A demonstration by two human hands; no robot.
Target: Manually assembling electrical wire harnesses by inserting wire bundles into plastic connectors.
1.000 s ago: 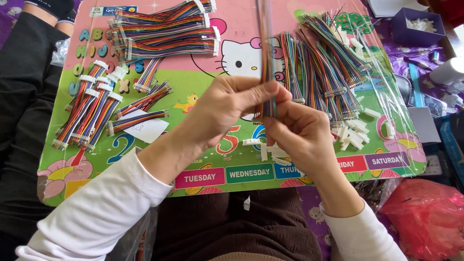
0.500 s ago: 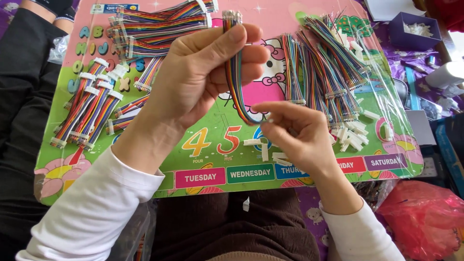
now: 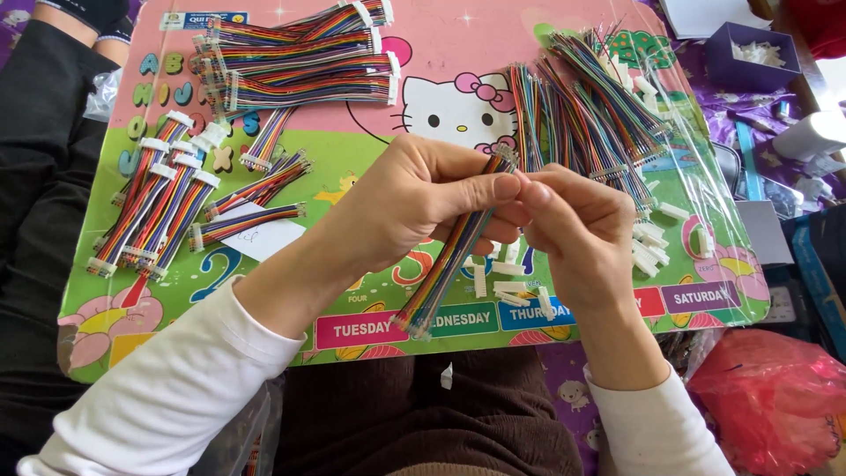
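My left hand (image 3: 423,198) and right hand (image 3: 577,225) together, fingertips pinched on top end of rainbow ribbon cable (image 3: 454,251), held slanting above play mat (image 3: 370,115). Risk: thin wires splay or slip from pinch; grip sits only at tip. Cable flat, multicoloured, lower end hanging free over mat's near edge.

Left hand (image 3: 423,207) and right hand (image 3: 586,234) raised together, fingertips meeting, grip pinched
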